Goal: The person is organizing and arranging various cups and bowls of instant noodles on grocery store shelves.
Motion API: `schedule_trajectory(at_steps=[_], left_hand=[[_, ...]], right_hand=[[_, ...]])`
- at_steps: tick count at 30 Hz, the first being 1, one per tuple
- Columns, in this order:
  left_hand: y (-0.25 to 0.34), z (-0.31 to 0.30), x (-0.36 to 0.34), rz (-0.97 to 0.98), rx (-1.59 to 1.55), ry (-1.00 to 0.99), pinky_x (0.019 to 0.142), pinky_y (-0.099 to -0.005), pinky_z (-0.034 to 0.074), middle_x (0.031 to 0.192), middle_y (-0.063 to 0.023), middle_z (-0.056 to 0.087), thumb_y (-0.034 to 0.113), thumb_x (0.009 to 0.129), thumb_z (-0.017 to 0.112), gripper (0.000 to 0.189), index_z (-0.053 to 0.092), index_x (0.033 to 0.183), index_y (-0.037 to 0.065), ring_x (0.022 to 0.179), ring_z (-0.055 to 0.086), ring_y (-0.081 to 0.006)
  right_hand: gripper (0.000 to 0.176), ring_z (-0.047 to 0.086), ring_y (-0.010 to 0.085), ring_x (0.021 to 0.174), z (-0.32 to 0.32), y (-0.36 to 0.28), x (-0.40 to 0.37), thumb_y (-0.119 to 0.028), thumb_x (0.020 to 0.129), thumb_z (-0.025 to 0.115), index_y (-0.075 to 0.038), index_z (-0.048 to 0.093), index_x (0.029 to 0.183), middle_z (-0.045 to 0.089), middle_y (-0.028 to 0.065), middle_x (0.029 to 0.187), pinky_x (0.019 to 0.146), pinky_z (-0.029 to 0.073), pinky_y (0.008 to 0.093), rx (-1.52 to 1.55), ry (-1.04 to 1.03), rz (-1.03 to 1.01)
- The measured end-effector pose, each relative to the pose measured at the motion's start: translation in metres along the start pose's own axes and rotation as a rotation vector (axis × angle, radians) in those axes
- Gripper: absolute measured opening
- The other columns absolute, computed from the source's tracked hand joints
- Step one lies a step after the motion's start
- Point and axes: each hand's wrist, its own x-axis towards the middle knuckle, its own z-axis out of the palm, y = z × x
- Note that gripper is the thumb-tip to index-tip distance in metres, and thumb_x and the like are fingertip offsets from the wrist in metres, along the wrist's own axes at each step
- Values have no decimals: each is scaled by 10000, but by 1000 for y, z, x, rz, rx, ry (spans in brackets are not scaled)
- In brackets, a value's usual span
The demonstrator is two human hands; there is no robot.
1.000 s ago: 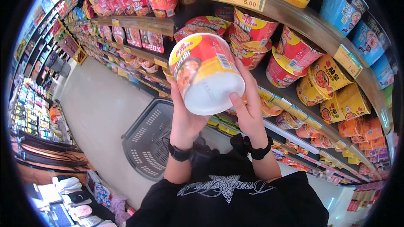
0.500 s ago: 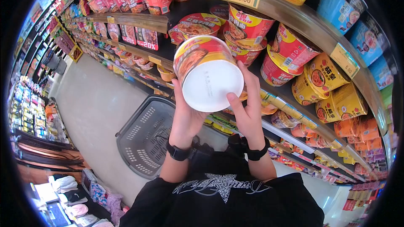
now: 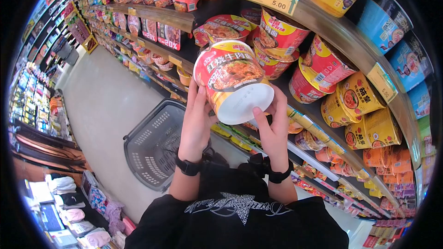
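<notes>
Holding noodle cup [image 3: 233, 71] in midair, near the shelf edge [image 3: 318, 128], between left hand [image 3: 194, 124] and right hand [image 3: 277, 133]; grasping with fingers of both bent against the cup, at left and right. Tilted along its long axis, from flat white base [image 3: 244, 103] at the lower right, towards the body, to rim at the upper left, away from it. Nearest to the base: right hand, with thumb touching it. Tapered and round, smooth-looking, printed in glossy red and yellow with a noodle picture. Beyond, on the shelf, stacked red-and-yellow cups [image 3: 279, 37]. Below and to the left, slotted grey plastic basket [image 3: 152, 145] over smooth pale floor [image 3: 99, 97]
</notes>
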Motion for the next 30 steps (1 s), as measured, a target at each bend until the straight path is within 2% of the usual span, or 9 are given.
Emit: schedule_trajectory(at_steps=[4, 7, 10, 11, 14, 18, 24, 27, 30], left_hand=[[-2, 0, -7, 33, 5, 28, 862, -382, 478, 1333, -90, 404, 233, 929, 489, 643, 129, 1453, 136, 1129, 498, -195], [3, 5, -15, 87, 17, -58, 930, -348, 420, 1335, -99, 400, 102, 843, 569, 711, 179, 1437, 103, 1162, 466, -202], [1, 10, -24, 110, 180, -157, 999, -332, 343, 1342, -102, 389, 13, 761, 586, 723, 241, 1394, 73, 1212, 412, -208], [2, 20, -28, 53, 101, -187, 1031, -338, 292, 1347, -101, 377, -37, 715, 552, 702, 275, 1352, 66, 1253, 359, -208], [-19, 31, -36, 82, 78, -138, 1036, -340, 280, 1352, -97, 366, -39, 709, 499, 688, 267, 1348, 70, 1268, 337, -202], [-45, 30, -51, -71, -35, -158, 1037, -362, 271, 1382, -82, 317, 70, 748, 447, 643, 235, 1354, 116, 1308, 282, -206], [-50, 40, -73, -275, 121, 53, 991, -433, 322, 1431, -82, 231, 222, 825, 512, 733, 106, 1433, 176, 1313, 266, -232], [-66, 36, -76, -268, 110, 121, 986, -512, 331, 1438, -81, 231, 164, 851, 513, 767, 34, 1450, 146, 1296, 305, -231], [-76, 43, -77, -246, 82, 205, 1002, -485, 322, 1424, -72, 271, 151, 844, 513, 762, 52, 1450, 126, 1277, 335, -217]], right_hand=[[412, 526, 196, 1038, -11, 7, 0, -178, 906, 526, 28, 380, 1232, 532, 156, 1110, 883, 413, 316, 132, -39, 55], [382, 502, 186, 1055, -31, 18, 2, -234, 938, 451, 30, 392, 1209, 522, 149, 1114, 914, 381, 319, -1, -85, 30], [396, 478, 186, 1074, -41, 20, 3, -285, 950, 415, 26, 395, 1194, 508, 137, 1119, 942, 348, 321, 146, -134, 104], [433, 452, 195, 1119, -44, 19, 3, -313, 952, 416, 21, 377, 1225, 478, 138, 1178, 970, 325, 321, 146, -159, 120], [503, 426, 199, 1159, -50, 24, 1, -368, 957, 387, 18, 340, 1277, 452, 138, 1229, 994, 303, 323, 92, -132, 70], [567, 408, 193, 1183, -59, 38, -2, -418, 956, 365, 16, 317, 1316, 428, 129, 1270, 1006, 291, 322, 233, -148, 188], [617, 409, 193, 1186, -69, 68, -11, -446, 949, 377, 20, 300, 1346, 417, 132, 1294, 1005, 297, 324, 323, -261, 313], [642, 409, 196, 1189, -74, 74, -16, -457, 944, 386, 24, 284, 1356, 407, 136, 1309, 1007, 298, 325, 329, -265, 381], [665, 406, 201, 1200, -87, 80, -19, -464, 941, 392, 29, 263, 1368, 403, 136, 1315, 1012, 299, 330, 332, -283, 411]])
